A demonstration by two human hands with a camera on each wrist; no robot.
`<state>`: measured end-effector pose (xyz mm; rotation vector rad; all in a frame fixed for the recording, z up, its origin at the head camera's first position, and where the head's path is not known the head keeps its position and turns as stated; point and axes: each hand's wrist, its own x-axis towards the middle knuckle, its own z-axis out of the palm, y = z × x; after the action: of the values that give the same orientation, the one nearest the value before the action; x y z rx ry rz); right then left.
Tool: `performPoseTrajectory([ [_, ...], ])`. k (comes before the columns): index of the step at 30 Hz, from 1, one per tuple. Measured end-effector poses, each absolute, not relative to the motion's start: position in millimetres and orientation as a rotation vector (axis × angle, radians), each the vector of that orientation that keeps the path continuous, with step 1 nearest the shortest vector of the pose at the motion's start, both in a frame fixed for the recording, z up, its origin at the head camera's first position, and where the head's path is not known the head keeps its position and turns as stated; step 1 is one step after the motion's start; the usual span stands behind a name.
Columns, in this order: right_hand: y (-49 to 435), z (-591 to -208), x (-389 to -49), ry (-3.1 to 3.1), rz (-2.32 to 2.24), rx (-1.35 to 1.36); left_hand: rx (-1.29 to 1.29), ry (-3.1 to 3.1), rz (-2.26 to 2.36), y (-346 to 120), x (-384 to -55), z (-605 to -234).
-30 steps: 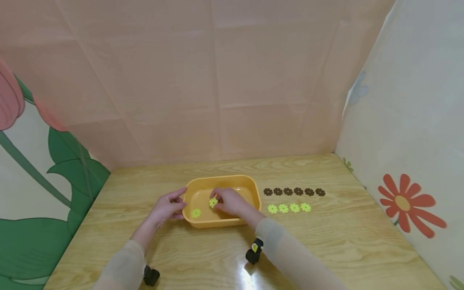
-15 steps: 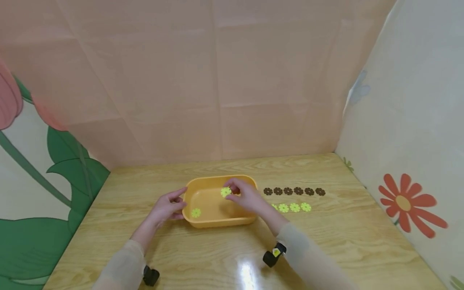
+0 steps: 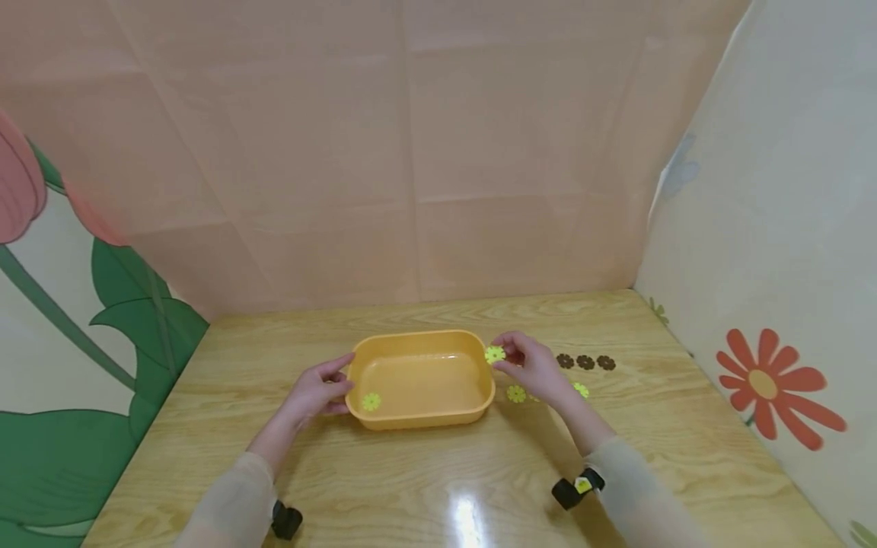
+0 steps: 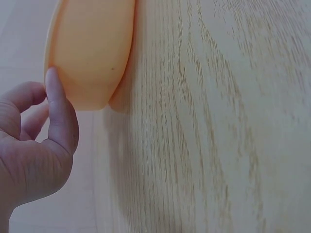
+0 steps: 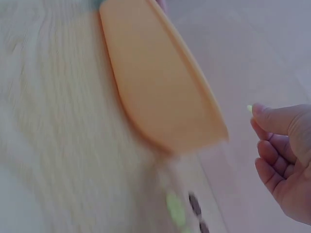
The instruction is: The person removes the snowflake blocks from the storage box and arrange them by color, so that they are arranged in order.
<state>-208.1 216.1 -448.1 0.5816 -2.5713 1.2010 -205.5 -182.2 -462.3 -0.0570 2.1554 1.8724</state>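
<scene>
My left hand [image 3: 317, 393] grips the left end of an orange plastic basin [image 3: 432, 384]; in the left wrist view its thumb and fingers pinch the rim. One yellow-green flower-shaped piece [image 3: 371, 402] lies inside, near the front left corner. Just past the basin's right rim, my right hand [image 3: 537, 373] pinches another yellow-green flower piece [image 3: 495, 355] between thumb and fingers, raised above the table. The right wrist view shows only a sliver of that held piece [image 5: 250, 108]. Below this hand lies a row of yellow-green flower pieces [image 3: 516, 393], partly hidden by it.
Behind the yellow-green row runs a row of dark brown flower pieces [image 3: 585, 362], its left part covered by the right hand. Everything rests on a wood-grain table [image 3: 411, 479]. A pinkish sheet [image 3: 411, 190] rises behind, and a flower-printed wall [image 3: 774, 251] borders the right.
My right hand has lifted the yellow-green flower piece out of the basin and carried it right, past the rim. My left hand stays on the basin's left end.
</scene>
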Motion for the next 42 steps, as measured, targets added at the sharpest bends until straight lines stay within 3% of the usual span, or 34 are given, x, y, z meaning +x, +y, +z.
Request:
performPoseTrajectory([
  [20,361,-490,-189,-2.742,1.008,0.192,-0.083,2.171,1.850,-181,-208,-463],
  [42,387,-515,-184,-2.800,0.929,0.197,-0.082,2.172,1.853,-182,-207,-464],
])
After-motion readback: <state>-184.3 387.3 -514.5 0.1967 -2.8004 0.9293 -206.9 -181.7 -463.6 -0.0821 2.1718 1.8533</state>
